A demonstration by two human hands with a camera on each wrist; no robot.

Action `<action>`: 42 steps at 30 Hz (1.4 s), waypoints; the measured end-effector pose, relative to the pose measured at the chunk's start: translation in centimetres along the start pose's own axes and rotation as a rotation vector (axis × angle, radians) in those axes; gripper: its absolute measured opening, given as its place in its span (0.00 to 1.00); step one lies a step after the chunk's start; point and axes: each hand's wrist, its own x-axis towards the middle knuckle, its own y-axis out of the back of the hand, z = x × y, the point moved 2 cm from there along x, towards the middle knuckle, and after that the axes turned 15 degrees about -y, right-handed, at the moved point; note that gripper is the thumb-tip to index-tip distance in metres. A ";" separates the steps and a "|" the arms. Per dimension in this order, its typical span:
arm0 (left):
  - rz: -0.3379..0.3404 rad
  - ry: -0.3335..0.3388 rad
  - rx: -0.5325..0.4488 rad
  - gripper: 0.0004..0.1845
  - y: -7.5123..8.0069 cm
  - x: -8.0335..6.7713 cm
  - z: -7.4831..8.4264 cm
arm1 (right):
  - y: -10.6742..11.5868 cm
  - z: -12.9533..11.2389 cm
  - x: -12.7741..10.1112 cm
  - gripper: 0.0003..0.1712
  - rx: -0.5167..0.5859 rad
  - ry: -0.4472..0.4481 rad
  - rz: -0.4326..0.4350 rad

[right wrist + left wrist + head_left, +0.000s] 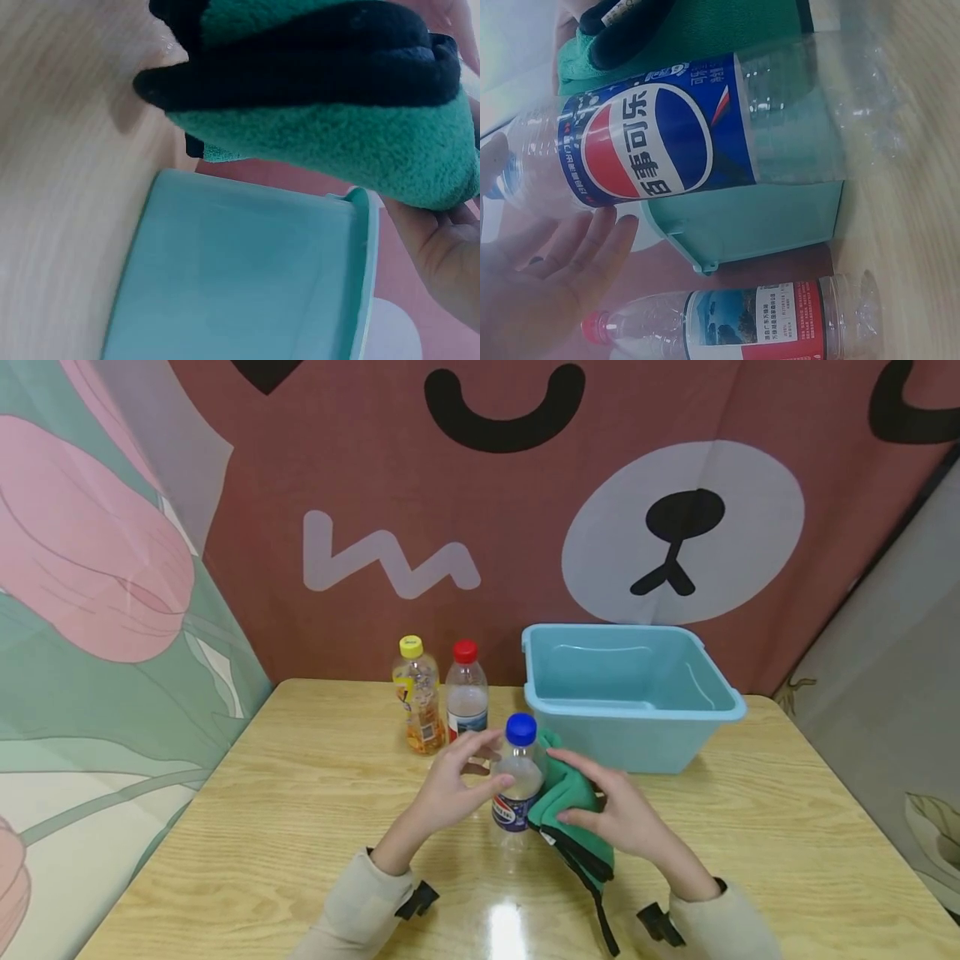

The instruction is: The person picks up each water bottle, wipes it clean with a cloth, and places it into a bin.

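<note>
Both hands at a blue-capped bottle (519, 772).
Clear, Pepsi-labelled, it stands upright on the surface (300, 827), cap up; left hand (450, 789) fingers spread against it, right hand (626, 818) fingers gripping a green cloth (573, 810).

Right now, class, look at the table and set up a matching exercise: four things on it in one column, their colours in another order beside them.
Things:
1. Cap of the bottle between the hands
2. Cloth
3. Tub
4. Cap of the far-left bottle

Colours:
A. Yellow
B. Light blue
C. Dark blue
D. Green with black trim

Pairs: 1-C, 2-D, 3-B, 4-A
</note>
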 end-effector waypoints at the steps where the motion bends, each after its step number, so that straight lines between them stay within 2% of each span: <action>1: 0.005 0.004 -0.011 0.27 0.0 0.0 0.1 | -0.1 0.1 0.0 0.40 0.004 -0.002 -0.005; 6: 0.015 0.028 -0.050 0.25 -0.1 -0.3 0.3 | -0.9 0.8 -0.1 0.40 0.011 -0.047 -0.038; 10: 0.018 0.002 -0.042 0.24 -0.3 -0.4 0.3 | -1.2 1.2 -0.2 0.41 0.029 -0.095 -0.042; 13: 0.023 -0.020 -0.001 0.26 -0.5 -0.3 0.3 | -1.1 1.3 -0.3 0.42 0.060 -0.125 -0.030; 17: 0.026 -0.008 0.092 0.28 -0.7 -0.1 0.4 | -0.7 1.1 -0.4 0.41 0.115 -0.135 -0.009; 22: 0.044 0.006 0.133 0.27 -0.7 0.2 0.6 | 0.0 0.6 -0.5 0.40 0.190 -0.140 0.027; 34: 0.026 0.032 0.081 0.29 -0.4 0.2 0.9 | 1.3 -0.3 -0.6 0.39 0.190 -0.100 0.082; 42: 0.026 0.058 0.052 0.24 -0.1 0.0 0.5 | 1.7 -0.9 -0.2 0.40 0.193 -0.071 0.116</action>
